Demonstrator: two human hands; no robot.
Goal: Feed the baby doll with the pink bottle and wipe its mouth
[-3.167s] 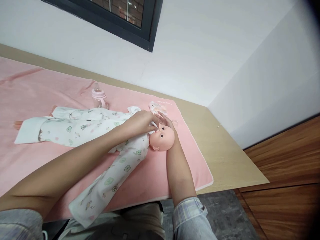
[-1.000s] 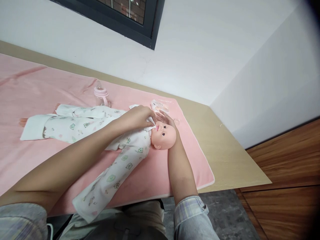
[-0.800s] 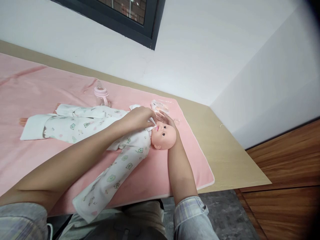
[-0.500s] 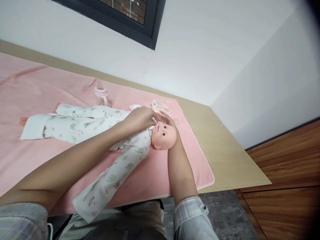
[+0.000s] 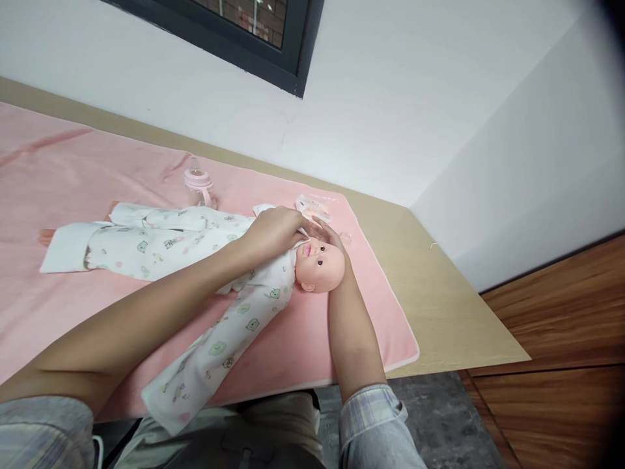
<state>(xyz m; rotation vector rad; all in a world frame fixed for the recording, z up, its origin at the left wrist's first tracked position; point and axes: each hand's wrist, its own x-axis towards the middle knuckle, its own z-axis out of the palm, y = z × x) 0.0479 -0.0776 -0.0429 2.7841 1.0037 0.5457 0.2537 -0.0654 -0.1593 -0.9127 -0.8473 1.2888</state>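
Observation:
A baby doll (image 5: 319,264) in a white printed sleepsuit (image 5: 161,242) lies on a pink towel (image 5: 293,339), head to the right. My left hand (image 5: 273,229) is curled at the doll's cheek and chin, pinching a small white wipe (image 5: 296,243) against the face. My right hand (image 5: 328,236) reaches from below behind the head, fingers cupped over its far side and steadying it. One loose white sleeve (image 5: 205,365) trails toward me.
A pink baby bottle (image 5: 197,185) stands behind the doll's body. A small clear packet (image 5: 312,206) lies on the towel beyond the head. The towel covers a light wooden table (image 5: 439,306) set against a white wall, with a corner at right and floor below.
My left hand has slid the white wipe from the doll's eye and nose down past the mouth to the cheek and chin. The right hand has stayed on the head.

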